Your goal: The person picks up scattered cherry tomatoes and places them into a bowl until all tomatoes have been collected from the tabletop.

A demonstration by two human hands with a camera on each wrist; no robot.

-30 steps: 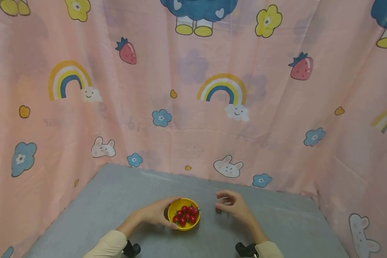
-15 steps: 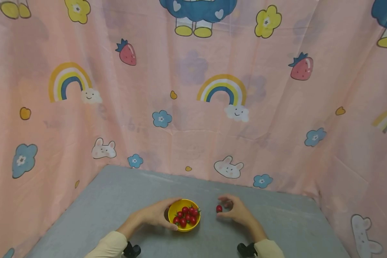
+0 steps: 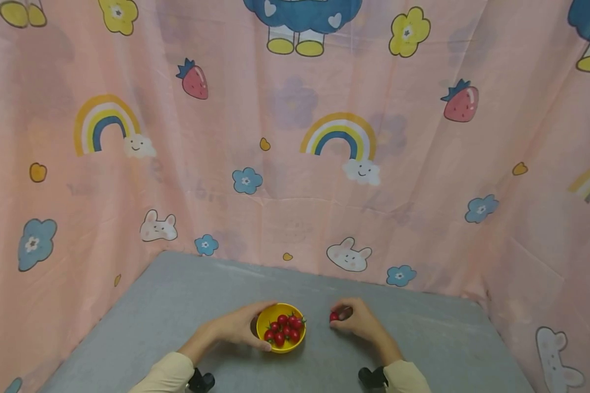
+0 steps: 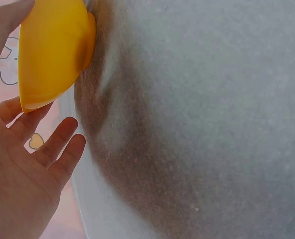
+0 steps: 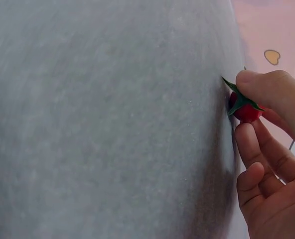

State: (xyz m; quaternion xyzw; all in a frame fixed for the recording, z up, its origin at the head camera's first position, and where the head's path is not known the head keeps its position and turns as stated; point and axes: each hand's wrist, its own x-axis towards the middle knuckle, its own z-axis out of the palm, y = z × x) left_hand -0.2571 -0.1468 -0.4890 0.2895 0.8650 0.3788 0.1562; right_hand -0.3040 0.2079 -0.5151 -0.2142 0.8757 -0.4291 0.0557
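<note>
A small yellow bowl stands near the front middle of the grey table, with several red cherry tomatoes inside. My left hand holds the bowl from its left side, thumb and fingertips at opposite parts of the rim. In the left wrist view, two fingers extend free below the bowl. To the bowl's right, my right hand pinches a single cherry tomato. The right wrist view shows this tomato with its green calyx, between thumb and fingers, close to the tabletop.
The grey table extends behind and around both hands. A pink patterned curtain hangs along its back and sides. Black wrist mounts sit at both cuffs.
The right hand's thumb and fingers have come together on the tomato, which was largely hidden by the hand a second ago. The left hand and the bowl stay in place.
</note>
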